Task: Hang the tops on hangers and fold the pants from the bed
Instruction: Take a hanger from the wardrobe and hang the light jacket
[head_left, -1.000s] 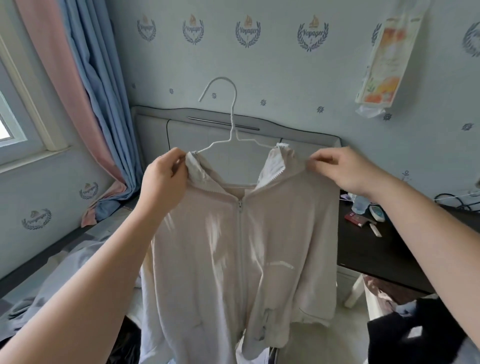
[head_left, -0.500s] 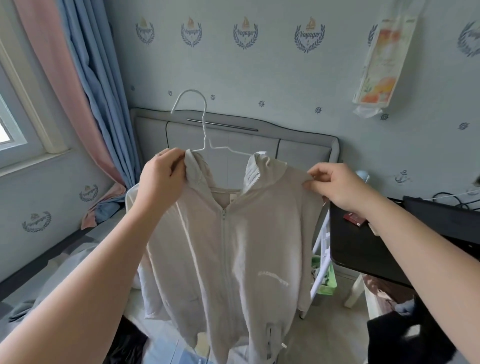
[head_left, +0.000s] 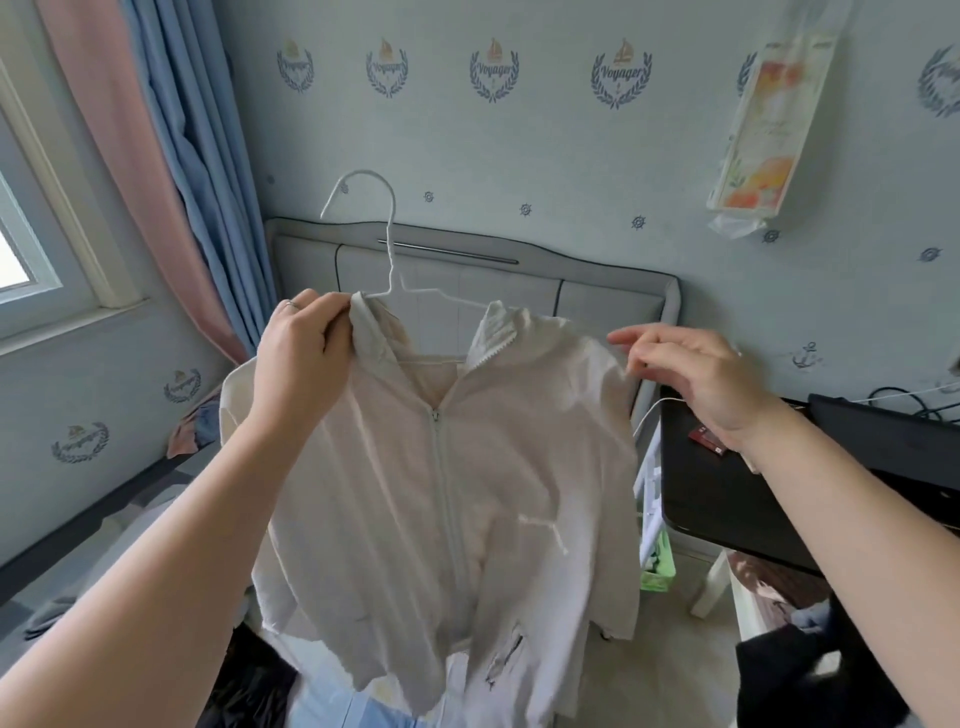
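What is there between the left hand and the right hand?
In the head view, the open collar of the cream jacket and the white wire hanger lie between the left hand and the right hand.

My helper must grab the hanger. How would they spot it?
Find the grey padded headboard; a cream zip hoodie is held up before it. The hanger rises from the hoodie's neck: stiff white wire ending in a hook, unlike the limp white cable nearby.
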